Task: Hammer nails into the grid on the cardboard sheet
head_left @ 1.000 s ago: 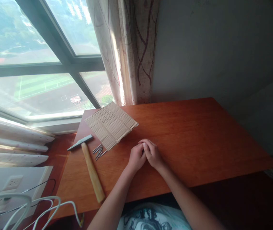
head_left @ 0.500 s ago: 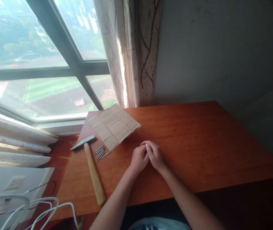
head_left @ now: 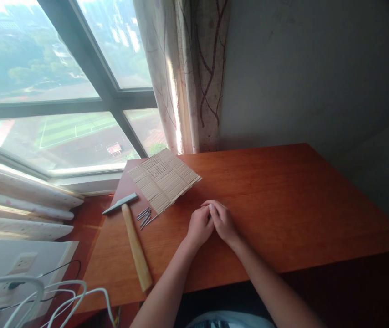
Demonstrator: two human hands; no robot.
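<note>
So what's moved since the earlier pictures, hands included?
Nothing on the table visibly moved; nothing was taken hold of or let go. Only the view shifted slightly, so the scene sits a bit farther right. The left hand and right hand stay together; the hammer, metal rods and cardboard are as they were.

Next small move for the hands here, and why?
I'd probably part the left hand and right hand first: they're clasped together over the table, and neither appears to hold anything. The hammer, metal pins and cardboard sheet all lie apart from them, so handling any of these would likely need a free hand.
</note>
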